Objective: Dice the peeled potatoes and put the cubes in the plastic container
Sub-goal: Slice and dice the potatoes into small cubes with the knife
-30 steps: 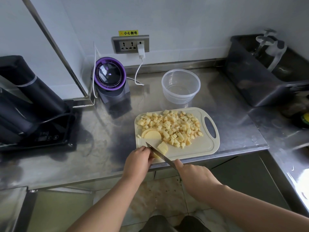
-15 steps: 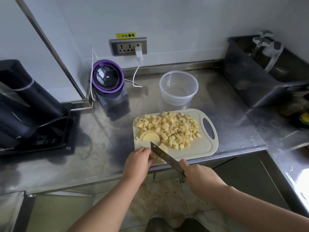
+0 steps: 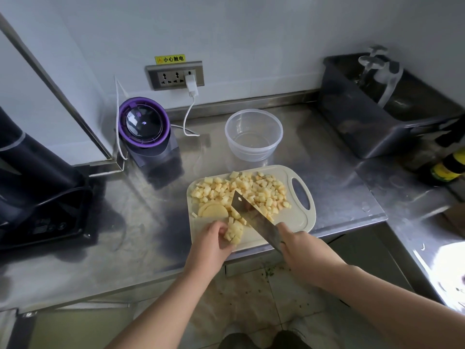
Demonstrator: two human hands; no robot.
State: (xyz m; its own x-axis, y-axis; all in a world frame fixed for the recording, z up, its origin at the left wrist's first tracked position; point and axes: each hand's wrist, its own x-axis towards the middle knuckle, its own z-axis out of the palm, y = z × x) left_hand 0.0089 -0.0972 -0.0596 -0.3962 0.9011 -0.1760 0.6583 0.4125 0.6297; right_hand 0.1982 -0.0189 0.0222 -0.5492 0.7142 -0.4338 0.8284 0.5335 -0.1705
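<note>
Stainless-steel table (image 3: pixel 125 222) fills the view, with a dark bin (image 3: pixel 352 122) at two o'clock and a purple-lidded appliance (image 3: pixel 144 124) at ten o'clock. A pale cutting board (image 3: pixel 294 217) lies near the table's front edge, and the clear plastic container (image 3: pixel 251 152) stands just beyond it at twelve o'clock. The right hand (image 3: pixel 302 248) has its fingers clenched round a cleaver (image 3: pixel 254 217), whose blade slants toward eleven o'clock over the board. The left hand (image 3: pixel 211 240) curls its fingers round a clump of cut potato (image 3: pixel 235 233) at the board's seven o'clock. Potato cubes (image 3: pixel 251 190) cover the board's far half, with round potato slices (image 3: pixel 213 211) at nine o'clock
</note>
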